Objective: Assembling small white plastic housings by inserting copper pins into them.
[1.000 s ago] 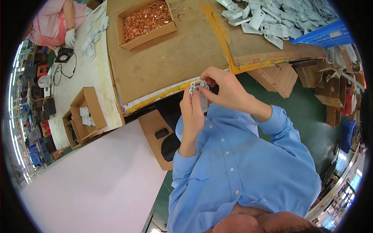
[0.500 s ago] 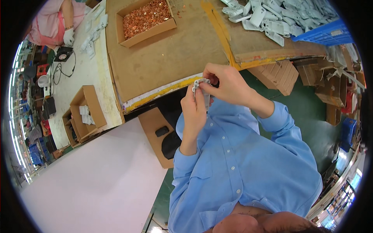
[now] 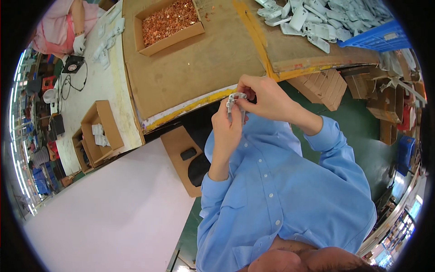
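A pale grey-white plastic casing (image 3: 231,103) stands roughly upright between my hands, close to the table's front edge. My left hand (image 3: 226,132) is closed around it, thumb on the side toward me. The thumb and forefinger of my right hand (image 3: 268,99) are pinched together at the casing's upper end. Whatever those fingertips hold is too small and hidden to make out. Beyond my hands, on the cardboard-covered table (image 3: 195,77), an open cardboard box (image 3: 176,40) holds many small copper-coloured metal pieces.
A heap of similar casings (image 3: 312,20) lies at the far right beside a blue plastic crate (image 3: 380,37). Brown cartons (image 3: 319,88) stand under the table there. At left, a side table carries an open box (image 3: 105,127). A gloved co-worker's hand (image 3: 79,44) is at far left.
The casing has turned slightly in my left hand, and my right fingertips have shifted a little at its upper end. Both hands remain in nearly the same place.
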Demonstrator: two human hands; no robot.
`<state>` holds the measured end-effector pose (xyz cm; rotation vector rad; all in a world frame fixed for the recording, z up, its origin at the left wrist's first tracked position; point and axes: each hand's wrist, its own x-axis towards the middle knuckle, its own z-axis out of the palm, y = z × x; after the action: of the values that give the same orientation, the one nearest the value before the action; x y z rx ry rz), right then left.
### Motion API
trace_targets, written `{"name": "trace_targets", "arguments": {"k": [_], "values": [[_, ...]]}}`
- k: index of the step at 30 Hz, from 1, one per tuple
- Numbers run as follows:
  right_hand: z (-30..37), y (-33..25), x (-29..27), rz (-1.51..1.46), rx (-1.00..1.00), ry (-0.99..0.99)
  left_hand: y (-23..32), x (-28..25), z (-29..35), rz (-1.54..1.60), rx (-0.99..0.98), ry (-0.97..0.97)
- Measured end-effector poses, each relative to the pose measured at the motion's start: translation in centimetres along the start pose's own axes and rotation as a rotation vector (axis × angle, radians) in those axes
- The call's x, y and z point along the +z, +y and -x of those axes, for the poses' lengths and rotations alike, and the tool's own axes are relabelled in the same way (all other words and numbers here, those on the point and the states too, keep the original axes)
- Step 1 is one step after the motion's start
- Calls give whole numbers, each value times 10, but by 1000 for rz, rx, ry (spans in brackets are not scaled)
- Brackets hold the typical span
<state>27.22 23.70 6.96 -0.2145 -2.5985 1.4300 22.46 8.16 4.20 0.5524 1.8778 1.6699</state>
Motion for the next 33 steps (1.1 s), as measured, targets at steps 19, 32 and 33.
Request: {"name": "trace_targets", "arguments": {"k": [19,32,33], "values": [[-19,2,-2,133,-33,-70,-5,-22,-8,-228,44,-40],[-154,141,-145,865,44,380,-21,-250,-154,-316,126,741],[-160,155,-155,922,87,321,-28,-274,-172,-369,120,786]]}}
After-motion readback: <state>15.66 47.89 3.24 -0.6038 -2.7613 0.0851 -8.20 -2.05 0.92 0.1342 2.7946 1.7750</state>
